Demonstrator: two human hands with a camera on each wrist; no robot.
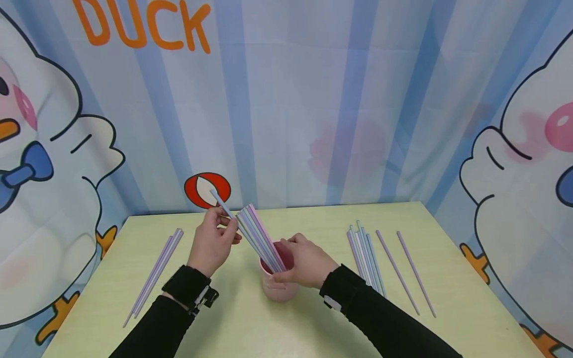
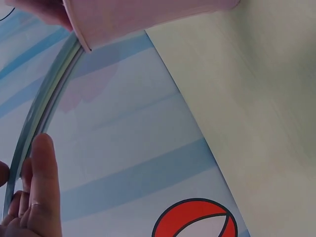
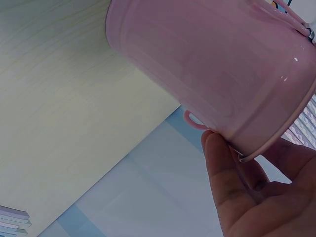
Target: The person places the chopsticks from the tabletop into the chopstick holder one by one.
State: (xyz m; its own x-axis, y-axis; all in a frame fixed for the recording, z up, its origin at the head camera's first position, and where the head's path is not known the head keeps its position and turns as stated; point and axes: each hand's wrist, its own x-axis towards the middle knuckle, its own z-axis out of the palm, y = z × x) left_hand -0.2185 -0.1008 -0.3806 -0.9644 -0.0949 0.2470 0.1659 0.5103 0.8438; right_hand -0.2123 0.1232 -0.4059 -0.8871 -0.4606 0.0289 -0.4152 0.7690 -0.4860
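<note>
A pink pail (image 1: 279, 293) stands on the table, a bundle of pastel straws (image 1: 258, 236) leaning left out of its mouth. My right hand (image 1: 309, 261) grips the pail at its rim; in the right wrist view, its fingers (image 3: 222, 173) press the pail's side beside a small loop. To the left of the bundle, my left hand (image 1: 212, 241) pinches a light-blue straw (image 1: 219, 201) whose top sticks up past the fingers. The left wrist view has straws (image 2: 47, 101) running from the pail's mouth down to that hand. The straws' lower ends are hidden inside the pail.
Several purple straws (image 1: 154, 278) lie on the table's left side. On the right lies a group of blue, white and purple straws (image 1: 367, 258), partly behind the right forearm, with two single purple straws (image 1: 416, 273) farther right. A striped curtain (image 1: 291, 99) hangs behind the table.
</note>
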